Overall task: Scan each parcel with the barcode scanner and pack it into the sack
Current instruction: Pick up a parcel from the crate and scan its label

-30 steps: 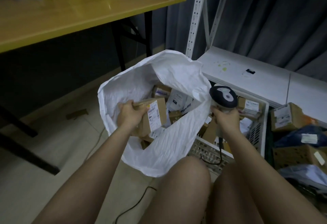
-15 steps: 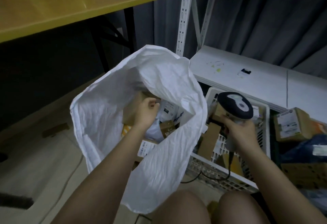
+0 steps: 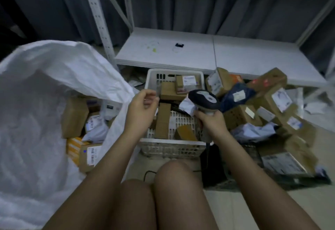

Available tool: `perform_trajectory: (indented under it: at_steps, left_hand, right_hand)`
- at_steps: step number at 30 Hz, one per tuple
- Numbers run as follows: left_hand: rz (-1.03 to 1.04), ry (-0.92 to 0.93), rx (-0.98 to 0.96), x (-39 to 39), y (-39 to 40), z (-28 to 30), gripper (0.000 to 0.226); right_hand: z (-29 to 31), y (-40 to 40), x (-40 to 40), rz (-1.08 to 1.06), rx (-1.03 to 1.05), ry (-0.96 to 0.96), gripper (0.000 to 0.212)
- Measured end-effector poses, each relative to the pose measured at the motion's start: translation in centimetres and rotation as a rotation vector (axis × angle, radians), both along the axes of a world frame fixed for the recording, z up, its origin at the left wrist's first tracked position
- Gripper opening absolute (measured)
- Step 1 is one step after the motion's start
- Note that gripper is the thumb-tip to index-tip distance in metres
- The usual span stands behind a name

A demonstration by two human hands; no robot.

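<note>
1. A white sack [image 3: 41, 102] lay open to the left of the basket, its mouth turned toward the person; cardboard parcels [image 3: 74, 119] with printed labels and a pale mailer bag lay inside it.
2. A low white shelf [image 3: 208, 53] ran behind the basket, in front of grey curtains [image 3: 208, 3], with perforated white uprights [image 3: 97, 17] rising at its left end.
3. A pile [image 3: 268, 102] of brown boxes and dark and pale mailer bags lay heaped to the right of the basket, some with white labels facing up.
4. The white slatted basket [image 3: 172, 148] sat on the floor just ahead of the person's bare knees [image 3: 174, 180]; several brown boxes [image 3: 163, 119] stood or leaned inside it, one labelled box at its far wall.
5. The scanner [image 3: 204, 99], dark-headed with a pale handle, was held over the right half of the basket, its head tilted up and to the left; its cable dropped toward the floor by the basket's near right corner.
6. The right hand [image 3: 210, 121] gripped the scanner's handle, fingers wrapped round it.
7. The left hand [image 3: 143, 108] hovered over the basket's left edge, beside the sack's rim, fingers loosely curled and holding nothing.
</note>
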State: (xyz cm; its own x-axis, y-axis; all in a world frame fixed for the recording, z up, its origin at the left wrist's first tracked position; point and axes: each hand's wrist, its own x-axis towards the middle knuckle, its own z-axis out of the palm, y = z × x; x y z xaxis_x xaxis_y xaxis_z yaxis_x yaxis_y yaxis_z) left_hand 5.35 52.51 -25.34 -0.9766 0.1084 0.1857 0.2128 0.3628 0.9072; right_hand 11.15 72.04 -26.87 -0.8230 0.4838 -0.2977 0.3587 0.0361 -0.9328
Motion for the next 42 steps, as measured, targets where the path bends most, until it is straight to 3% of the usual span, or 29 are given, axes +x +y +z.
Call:
perform_trajectory:
  at_steps: [5, 9, 12, 17, 21, 28, 33, 37, 42]
  left_hand:
    - [-0.116, -0.133, -0.088, -2.4, 7.9, -3.2, 0.014]
    - [-0.177, -0.337, -0.188, -5.3, 12.0, -9.0, 0.017]
    - [-0.198, -0.555, -0.255, -7.1, 13.6, -14.1, 0.034]
    - [-0.209, -0.834, -0.23, -10.2, 15.4, -21.9, 0.045]
    - [-0.233, -0.861, -0.242, -11.8, 16.9, -26.1, 0.054]
    - [-0.499, -0.864, -0.43, -13.5, 18.1, -34.3, 0.076]
    - [-0.424, -0.881, -0.471, -13.2, 19.2, -31.4, 0.049]
    - [-0.393, -0.881, -0.506, -13.6, 19.3, -32.5, 0.057]
    - [-0.367, -0.881, -0.486, -13.4, 18.7, -31.5, 0.022]
  right_hand:
    - [-2.4, 3.4, 1.0, -0.059, -0.027, -0.039, 0.034]
    - [-4.7, 4.9, 0.1, -0.121, -0.069, -0.056, 0.028]
    - [-7.4, 5.5, -1.3, -0.138, -0.114, -0.078, 0.024]
    - [-10.9, 6.1, -4.3, -0.182, -0.162, -0.086, 0.027]
    - [-12.5, 7.0, -6.2, -0.176, -0.219, -0.072, 0.025]
    - [-14.5, 8.2, -7.9, -0.172, -0.243, -0.059, 0.023]
    - [-15.3, 8.7, -8.6, -0.168, -0.293, -0.085, 0.021]
    - [-15.8, 9.0, -8.8, -0.144, -0.311, -0.103, 0.022]
    - [-15.8, 8.6, -9.1, -0.143, -0.34, -0.131, 0.03]
